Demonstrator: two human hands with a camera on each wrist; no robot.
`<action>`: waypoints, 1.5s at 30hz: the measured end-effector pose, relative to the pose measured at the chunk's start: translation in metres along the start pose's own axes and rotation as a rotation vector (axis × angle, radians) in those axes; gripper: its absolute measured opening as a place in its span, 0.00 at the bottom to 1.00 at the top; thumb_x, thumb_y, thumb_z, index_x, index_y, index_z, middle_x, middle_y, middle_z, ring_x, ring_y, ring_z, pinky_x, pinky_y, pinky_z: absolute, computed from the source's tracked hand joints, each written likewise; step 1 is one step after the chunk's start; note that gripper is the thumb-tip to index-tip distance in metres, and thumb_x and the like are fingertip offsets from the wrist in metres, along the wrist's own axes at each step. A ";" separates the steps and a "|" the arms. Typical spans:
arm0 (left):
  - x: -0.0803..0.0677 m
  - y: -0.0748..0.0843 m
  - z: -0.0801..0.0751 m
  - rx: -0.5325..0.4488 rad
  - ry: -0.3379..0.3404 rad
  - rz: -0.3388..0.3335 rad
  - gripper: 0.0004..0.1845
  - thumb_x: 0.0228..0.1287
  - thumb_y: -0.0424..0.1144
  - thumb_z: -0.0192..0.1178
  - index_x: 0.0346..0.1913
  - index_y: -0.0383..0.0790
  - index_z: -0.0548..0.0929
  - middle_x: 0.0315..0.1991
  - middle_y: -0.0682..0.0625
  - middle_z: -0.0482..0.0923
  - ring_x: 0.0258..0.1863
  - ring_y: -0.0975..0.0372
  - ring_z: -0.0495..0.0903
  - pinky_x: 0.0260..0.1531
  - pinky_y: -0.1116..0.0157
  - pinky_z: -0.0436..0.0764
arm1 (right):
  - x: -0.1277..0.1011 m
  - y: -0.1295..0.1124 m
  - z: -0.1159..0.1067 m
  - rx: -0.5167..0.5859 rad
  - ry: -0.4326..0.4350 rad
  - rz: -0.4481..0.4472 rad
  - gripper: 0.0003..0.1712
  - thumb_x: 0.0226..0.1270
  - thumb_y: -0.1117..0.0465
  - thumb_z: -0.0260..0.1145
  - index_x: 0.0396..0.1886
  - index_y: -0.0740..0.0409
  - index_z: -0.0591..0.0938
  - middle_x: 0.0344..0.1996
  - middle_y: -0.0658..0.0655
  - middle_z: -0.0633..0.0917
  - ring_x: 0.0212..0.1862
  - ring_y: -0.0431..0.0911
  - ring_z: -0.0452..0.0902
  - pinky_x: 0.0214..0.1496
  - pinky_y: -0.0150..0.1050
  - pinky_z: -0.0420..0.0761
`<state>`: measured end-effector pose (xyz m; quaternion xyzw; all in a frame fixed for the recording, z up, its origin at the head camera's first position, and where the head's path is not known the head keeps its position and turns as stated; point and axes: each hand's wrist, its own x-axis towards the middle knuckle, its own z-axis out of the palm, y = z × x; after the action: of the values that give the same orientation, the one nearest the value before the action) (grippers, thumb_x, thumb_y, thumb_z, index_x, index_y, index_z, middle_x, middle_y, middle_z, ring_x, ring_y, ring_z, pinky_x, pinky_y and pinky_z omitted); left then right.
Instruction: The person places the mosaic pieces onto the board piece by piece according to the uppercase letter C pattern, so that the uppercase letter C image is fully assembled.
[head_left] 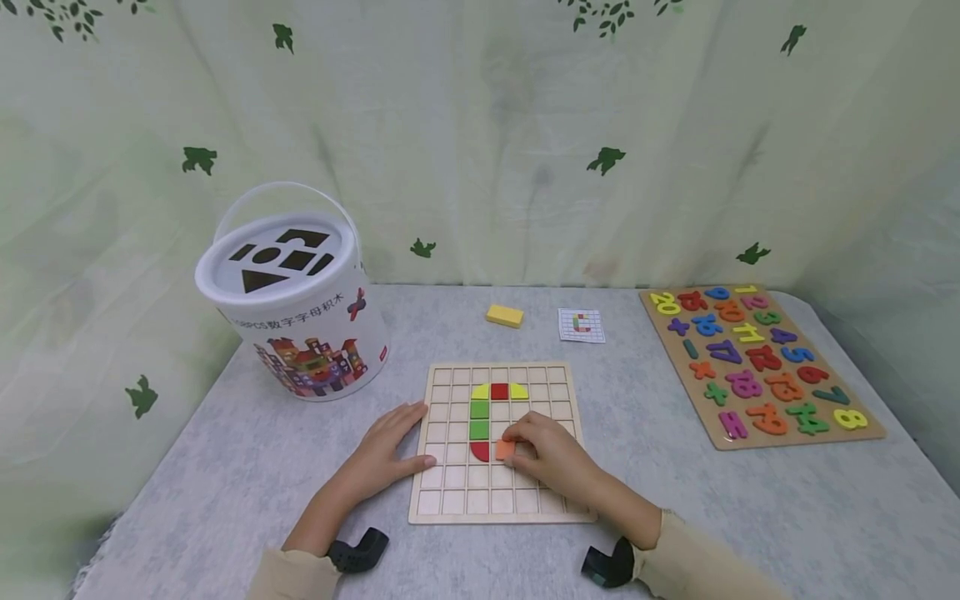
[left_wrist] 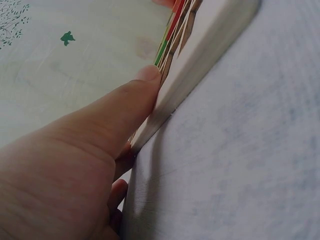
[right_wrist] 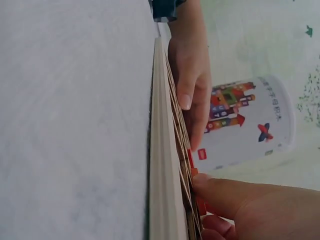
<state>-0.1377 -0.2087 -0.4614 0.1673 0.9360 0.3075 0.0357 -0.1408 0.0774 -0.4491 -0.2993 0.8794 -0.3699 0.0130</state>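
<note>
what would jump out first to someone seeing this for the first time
The square wooden grid board at the table's centre, where the right hand pinches a small orange block beside a column of coloured tiles, and the left hand rests on its left edge. Next, the white plastic shape-sorter bucket at left and the colourful number puzzle board at right.

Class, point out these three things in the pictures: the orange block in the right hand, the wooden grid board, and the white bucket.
orange block [head_left: 505, 450], head view, on its top face.
wooden grid board [head_left: 457, 477], head view, on a bare cell at lower left.
white bucket [head_left: 315, 333], head view, on its printed side wall.
</note>
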 end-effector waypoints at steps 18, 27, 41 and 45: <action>-0.002 0.001 0.001 -0.011 0.009 0.017 0.45 0.50 0.58 0.62 0.67 0.40 0.60 0.66 0.46 0.56 0.66 0.50 0.50 0.60 0.46 0.51 | -0.001 -0.001 -0.010 0.053 -0.130 0.050 0.19 0.58 0.53 0.65 0.50 0.51 0.78 0.41 0.44 0.75 0.40 0.39 0.69 0.41 0.33 0.72; -0.003 0.000 0.000 -0.011 0.005 0.016 0.45 0.50 0.58 0.62 0.67 0.40 0.59 0.67 0.45 0.56 0.66 0.50 0.50 0.60 0.46 0.51 | -0.026 -0.001 -0.052 0.149 -0.169 0.141 0.26 0.58 0.55 0.65 0.56 0.54 0.73 0.50 0.50 0.75 0.51 0.46 0.70 0.49 0.45 0.73; -0.002 0.002 -0.001 -0.011 0.006 0.011 0.45 0.50 0.59 0.61 0.67 0.41 0.59 0.67 0.46 0.56 0.66 0.50 0.49 0.60 0.45 0.50 | -0.087 0.034 -0.085 0.165 -0.328 0.157 0.20 0.57 0.55 0.66 0.51 0.49 0.77 0.48 0.46 0.76 0.48 0.41 0.70 0.50 0.36 0.72; -0.001 0.001 0.000 -0.015 0.000 0.001 0.45 0.50 0.60 0.61 0.68 0.41 0.59 0.67 0.46 0.55 0.66 0.50 0.49 0.60 0.45 0.50 | -0.095 0.041 -0.085 0.207 -0.354 0.117 0.17 0.58 0.58 0.65 0.49 0.47 0.78 0.47 0.45 0.77 0.48 0.40 0.70 0.51 0.34 0.72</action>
<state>-0.1362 -0.2082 -0.4603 0.1673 0.9337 0.3145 0.0371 -0.1044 0.2055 -0.4328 -0.3051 0.8366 -0.3987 0.2193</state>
